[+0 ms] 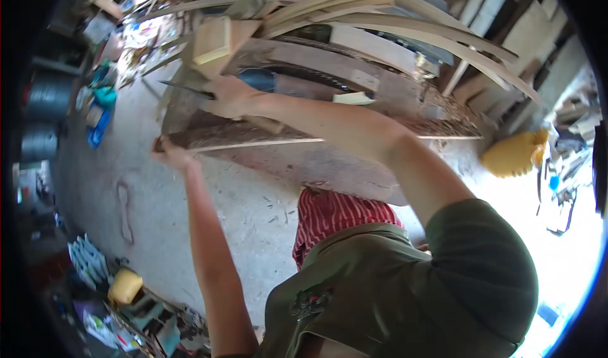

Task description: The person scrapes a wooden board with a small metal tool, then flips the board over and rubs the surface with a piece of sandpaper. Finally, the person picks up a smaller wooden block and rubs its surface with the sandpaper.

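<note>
My right hand [229, 97] is closed around a tool with a dark, narrow blade [187, 89]. The blade points left, over the end of the bench, and its handle is hidden in the fist. At the near left corner, my left hand [176, 157] has its fingers curled round the end of a wooden board [259, 144], whose pale edge runs along the front of the workbench [316, 163]. Just beyond the right hand stands a light wooden block [213, 40]. A short piece of wood [263, 124] lies beneath my right wrist.
Long curved wooden strips [380, 16] are heaped across the back of the bench. Shavings [446, 108] cover its right end. A yellow jug [516, 153] stands to the right, dark drums [49, 96] at far left, and a yellow container [125, 286] at lower left.
</note>
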Motion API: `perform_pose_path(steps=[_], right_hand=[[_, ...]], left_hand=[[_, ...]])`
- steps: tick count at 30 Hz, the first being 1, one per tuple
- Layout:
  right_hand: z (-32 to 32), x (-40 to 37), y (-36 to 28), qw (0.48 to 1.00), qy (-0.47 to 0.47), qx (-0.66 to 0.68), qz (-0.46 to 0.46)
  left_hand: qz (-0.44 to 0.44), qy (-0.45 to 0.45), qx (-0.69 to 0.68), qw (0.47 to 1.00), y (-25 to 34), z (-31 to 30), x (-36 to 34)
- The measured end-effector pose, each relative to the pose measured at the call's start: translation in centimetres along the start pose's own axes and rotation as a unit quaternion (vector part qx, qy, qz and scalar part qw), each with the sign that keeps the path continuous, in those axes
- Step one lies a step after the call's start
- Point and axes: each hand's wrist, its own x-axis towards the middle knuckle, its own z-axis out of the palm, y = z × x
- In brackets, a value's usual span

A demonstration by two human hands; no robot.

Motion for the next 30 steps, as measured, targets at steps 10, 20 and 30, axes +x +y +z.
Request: perform_pose_path(steps=[10,20,30], right_hand=[[-10.7,-13.7,3.1,0.949,-0.142,-0.271,0.076],[-22.6,-43.0,15.7,0.741,0.385,-0.429,0.344],[-17.3,-51.5,22.5,0.670,0.497,0.340,0.435]], left_hand=[[-0.055,-0.014,-0.020,0.998,1.7,-0.2,-0.5],[-0.079,-0.031,-0.055,0.995,2.1,-3.4,-1.8],[-0.211,-0.080,-0.091,0.970,0.3,-11.7,-1.3]])
